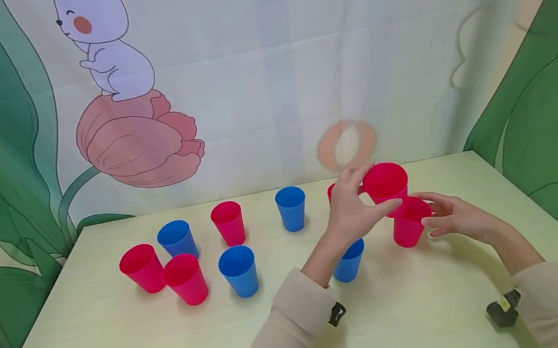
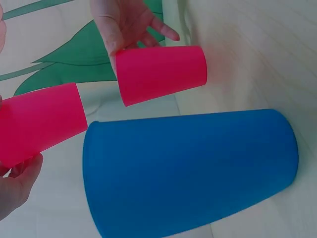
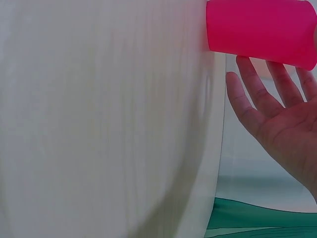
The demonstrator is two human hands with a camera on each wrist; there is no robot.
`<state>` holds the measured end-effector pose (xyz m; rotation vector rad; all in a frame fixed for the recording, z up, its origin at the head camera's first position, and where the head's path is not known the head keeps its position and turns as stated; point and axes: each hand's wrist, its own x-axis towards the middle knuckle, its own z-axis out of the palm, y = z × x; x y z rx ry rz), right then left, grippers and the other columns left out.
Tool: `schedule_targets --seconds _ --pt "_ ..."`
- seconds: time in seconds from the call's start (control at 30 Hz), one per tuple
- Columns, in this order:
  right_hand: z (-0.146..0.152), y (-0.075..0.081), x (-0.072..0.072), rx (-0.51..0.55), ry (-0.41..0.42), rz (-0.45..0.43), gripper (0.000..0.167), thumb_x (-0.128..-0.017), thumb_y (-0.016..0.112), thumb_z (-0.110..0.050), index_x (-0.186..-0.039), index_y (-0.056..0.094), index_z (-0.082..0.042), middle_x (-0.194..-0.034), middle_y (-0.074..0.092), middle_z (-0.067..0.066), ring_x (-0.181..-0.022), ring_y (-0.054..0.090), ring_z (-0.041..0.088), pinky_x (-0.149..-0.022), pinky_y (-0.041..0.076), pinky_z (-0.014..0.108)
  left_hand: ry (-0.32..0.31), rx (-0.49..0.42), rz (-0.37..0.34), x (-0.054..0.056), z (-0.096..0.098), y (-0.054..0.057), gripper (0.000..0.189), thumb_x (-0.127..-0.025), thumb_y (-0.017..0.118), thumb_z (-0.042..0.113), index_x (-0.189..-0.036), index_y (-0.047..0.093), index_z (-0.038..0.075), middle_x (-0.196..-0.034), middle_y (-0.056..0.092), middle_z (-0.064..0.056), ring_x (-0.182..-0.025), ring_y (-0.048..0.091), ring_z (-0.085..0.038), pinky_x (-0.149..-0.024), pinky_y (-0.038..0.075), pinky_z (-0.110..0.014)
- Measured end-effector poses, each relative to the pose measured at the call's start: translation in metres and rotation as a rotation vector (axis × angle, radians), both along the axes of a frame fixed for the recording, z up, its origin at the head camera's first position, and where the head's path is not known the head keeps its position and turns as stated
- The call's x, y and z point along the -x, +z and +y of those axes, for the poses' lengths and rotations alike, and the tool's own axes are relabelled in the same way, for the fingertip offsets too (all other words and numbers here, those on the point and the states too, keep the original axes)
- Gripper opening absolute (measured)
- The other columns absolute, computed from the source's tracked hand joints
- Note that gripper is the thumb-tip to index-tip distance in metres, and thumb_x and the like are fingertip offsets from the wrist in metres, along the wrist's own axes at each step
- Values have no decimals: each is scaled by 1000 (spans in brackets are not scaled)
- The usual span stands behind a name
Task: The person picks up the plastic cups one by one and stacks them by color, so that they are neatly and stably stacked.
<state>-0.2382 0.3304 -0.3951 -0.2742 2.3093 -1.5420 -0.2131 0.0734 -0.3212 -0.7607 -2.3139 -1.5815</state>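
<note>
In the head view my left hand (image 1: 348,207) grips a red cup (image 1: 386,182) by its side, thumb in front, and holds it upright above the table. Just below and to its right, a second red cup (image 1: 409,229) stands with its mouth up; the raised cup overlaps its rim in this view. My right hand (image 1: 466,221) is at the right side of that standing cup, fingers spread and loosely bent. The right wrist view shows the open palm, with fingertips (image 3: 242,60) right at the cup's wall. A blue cup (image 2: 193,171) fills the left wrist view's foreground.
On the table's left stand red cups (image 1: 185,280) and blue cups (image 1: 238,272). Another blue cup (image 1: 292,209) is at the back middle. My left forearm partly covers a blue cup (image 1: 349,262), and the left hand mostly hides a red one (image 1: 330,191). A printed curtain (image 1: 253,80) hangs behind.
</note>
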Motion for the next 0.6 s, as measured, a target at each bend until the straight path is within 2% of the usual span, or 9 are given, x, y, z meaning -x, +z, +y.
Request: schedule_targets --seconds 0.23,0.6 --pt "-1 -2 0 6 18 13 74 -87 61 -20 -144 17 -4 -137 31 27 -112 48 30 -83 48 44 11 46 -8 6 13 -4 66 -72 77 23 -130 48 8 -125 48 -5 -109 47 -12 -76 45 -13" --pt "3 -2 1 23 31 17 73 -88 60 -16 -144 15 -2 -135 32 30 -107 51 22 -81 49 44 34 87 -95 13 30 -10 68 -72 77 25 -130 47 9 -126 46 -2 -107 46 -12 -72 45 -13"
